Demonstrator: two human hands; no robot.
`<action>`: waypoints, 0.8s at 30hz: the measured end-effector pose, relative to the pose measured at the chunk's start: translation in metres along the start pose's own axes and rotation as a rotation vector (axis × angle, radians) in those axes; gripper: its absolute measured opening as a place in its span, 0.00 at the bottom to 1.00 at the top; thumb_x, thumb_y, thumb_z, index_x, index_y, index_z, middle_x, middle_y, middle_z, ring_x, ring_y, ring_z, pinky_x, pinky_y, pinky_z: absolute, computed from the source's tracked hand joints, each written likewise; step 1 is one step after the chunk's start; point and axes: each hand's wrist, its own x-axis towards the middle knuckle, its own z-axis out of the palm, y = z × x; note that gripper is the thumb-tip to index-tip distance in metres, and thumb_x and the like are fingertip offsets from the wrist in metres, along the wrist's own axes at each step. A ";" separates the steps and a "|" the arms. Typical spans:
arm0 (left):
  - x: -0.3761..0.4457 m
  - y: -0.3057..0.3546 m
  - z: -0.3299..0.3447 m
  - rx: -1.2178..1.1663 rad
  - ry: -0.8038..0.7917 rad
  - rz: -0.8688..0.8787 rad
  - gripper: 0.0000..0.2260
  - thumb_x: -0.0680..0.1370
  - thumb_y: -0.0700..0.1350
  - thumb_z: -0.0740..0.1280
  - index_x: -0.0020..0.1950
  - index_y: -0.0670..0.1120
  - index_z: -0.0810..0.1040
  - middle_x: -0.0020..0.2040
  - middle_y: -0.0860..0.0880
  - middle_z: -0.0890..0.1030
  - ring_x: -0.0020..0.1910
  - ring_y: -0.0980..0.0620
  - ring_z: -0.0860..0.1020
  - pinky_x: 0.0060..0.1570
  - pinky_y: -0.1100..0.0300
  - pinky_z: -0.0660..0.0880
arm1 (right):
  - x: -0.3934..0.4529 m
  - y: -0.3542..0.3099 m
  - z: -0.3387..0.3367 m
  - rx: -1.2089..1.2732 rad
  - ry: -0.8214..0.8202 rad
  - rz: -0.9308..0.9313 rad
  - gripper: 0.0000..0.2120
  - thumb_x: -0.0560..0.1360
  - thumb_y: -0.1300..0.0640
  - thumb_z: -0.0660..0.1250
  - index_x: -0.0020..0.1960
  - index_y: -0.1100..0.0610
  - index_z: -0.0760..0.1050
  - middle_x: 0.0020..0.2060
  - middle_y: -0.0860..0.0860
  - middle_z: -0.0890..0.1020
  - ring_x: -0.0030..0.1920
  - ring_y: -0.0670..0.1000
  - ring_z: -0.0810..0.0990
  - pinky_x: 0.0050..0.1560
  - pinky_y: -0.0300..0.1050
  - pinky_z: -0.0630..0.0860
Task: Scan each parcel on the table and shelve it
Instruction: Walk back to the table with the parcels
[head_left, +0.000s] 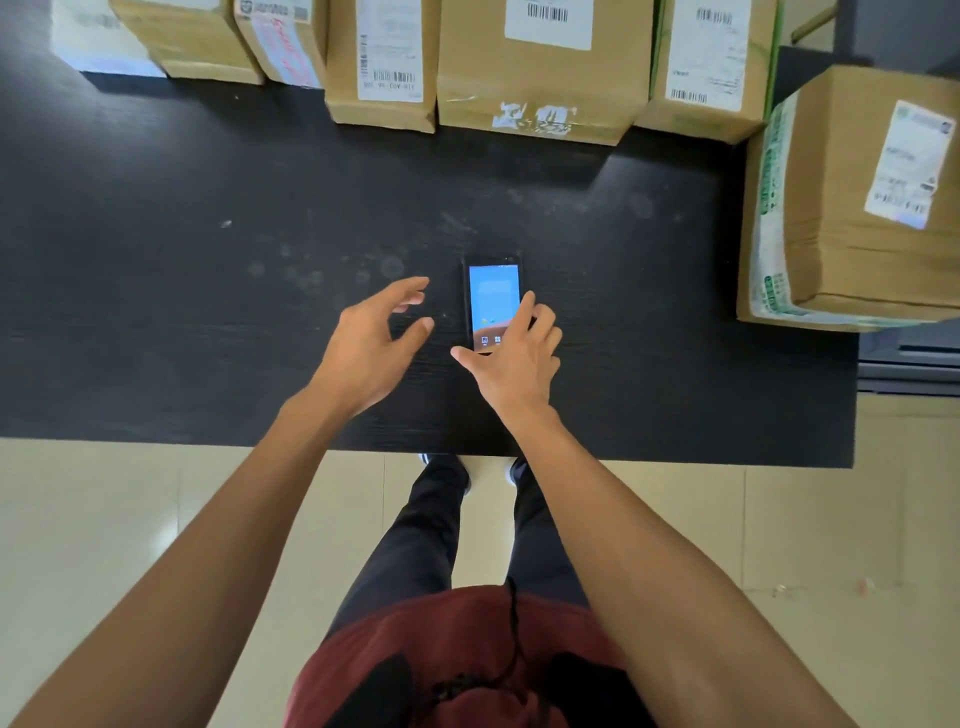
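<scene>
A handheld scanner (492, 296) with a lit blue screen lies flat on the black table (208, 291), near its front edge. My right hand (517, 358) rests over the scanner's lower end, index finger on the screen's right side and thumb spread below it, fingers apart. My left hand (371, 345) hovers just left of the scanner, fingers curled and apart, holding nothing. Several cardboard parcels with white shipping labels line the table's far side, among them a wide one (540, 78) straight ahead and a narrower one (384, 67) to its left.
A large parcel (852, 208) with green-printed tape stands at the table's right end. More parcels (208, 36) fill the far left. Beige floor tiles (130, 519) and my own legs show below the table's front edge.
</scene>
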 end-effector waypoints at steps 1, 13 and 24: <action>0.000 -0.002 0.000 -0.002 0.002 0.000 0.20 0.83 0.47 0.66 0.75 0.53 0.71 0.67 0.53 0.79 0.68 0.56 0.75 0.65 0.48 0.76 | 0.000 -0.002 0.001 -0.007 0.008 0.001 0.57 0.66 0.34 0.77 0.81 0.56 0.50 0.74 0.56 0.61 0.71 0.58 0.64 0.63 0.58 0.73; -0.013 -0.007 -0.003 -0.027 0.009 0.005 0.23 0.83 0.48 0.66 0.77 0.56 0.68 0.66 0.56 0.79 0.63 0.57 0.77 0.63 0.52 0.77 | 0.015 0.012 -0.027 0.264 -0.086 0.073 0.52 0.67 0.53 0.81 0.79 0.52 0.51 0.69 0.54 0.70 0.69 0.56 0.72 0.67 0.59 0.68; -0.014 0.032 0.026 -0.054 -0.021 0.037 0.23 0.82 0.51 0.67 0.77 0.59 0.67 0.64 0.60 0.79 0.57 0.62 0.78 0.59 0.60 0.74 | 0.002 0.086 -0.081 0.333 0.007 -0.012 0.54 0.64 0.50 0.82 0.79 0.48 0.51 0.65 0.51 0.70 0.58 0.47 0.71 0.54 0.48 0.78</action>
